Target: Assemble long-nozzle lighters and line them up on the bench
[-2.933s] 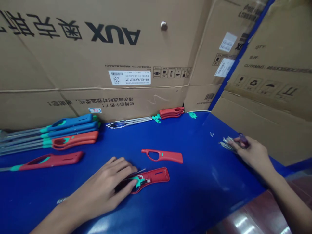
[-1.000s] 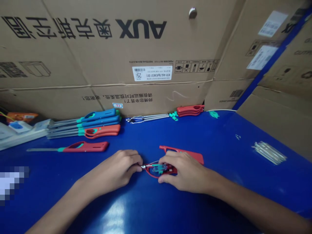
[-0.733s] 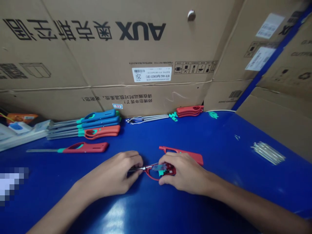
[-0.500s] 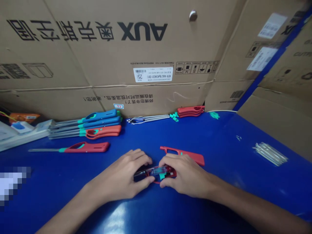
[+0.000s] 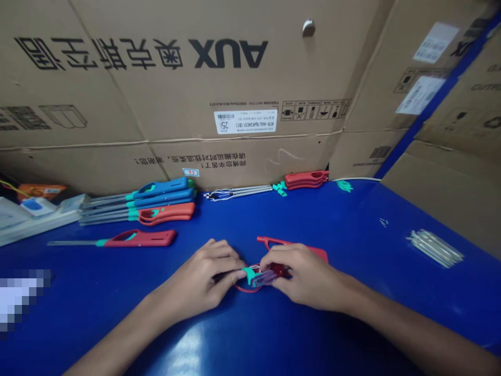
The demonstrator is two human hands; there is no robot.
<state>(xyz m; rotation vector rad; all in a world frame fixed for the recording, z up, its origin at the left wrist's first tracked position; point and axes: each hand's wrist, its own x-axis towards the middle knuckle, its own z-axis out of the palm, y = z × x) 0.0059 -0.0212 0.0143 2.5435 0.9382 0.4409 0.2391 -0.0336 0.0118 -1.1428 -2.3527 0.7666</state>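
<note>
Both hands meet over a red lighter handle half (image 5: pixel 250 284) lying on the blue table (image 5: pixel 321 318). My left hand (image 5: pixel 205 277) is curled, its fingertips pinched on the handle's front end beside a small teal part (image 5: pixel 248 273). My right hand (image 5: pixel 301 274) is closed over the handle's rear, fingers pressing a clear bluish insert (image 5: pixel 263 277) into it. A second red handle half (image 5: pixel 291 246) lies just behind my right hand, partly hidden by it.
Finished blue and red long-nosed lighters (image 5: pixel 148 201) are stacked at the back left, one red one (image 5: pixel 129 238) lying apart. Metal tubes (image 5: pixel 235 191), teal bits and stacked red halves (image 5: pixel 306 178) line the cardboard wall (image 5: pixel 195 94). A bundle of thin metal rods (image 5: pixel 434 247) lies at right.
My right hand came back from the rod bundle to the handle half. Over the last second both hands closed in on it and the teal part has come up between the fingertips.
</note>
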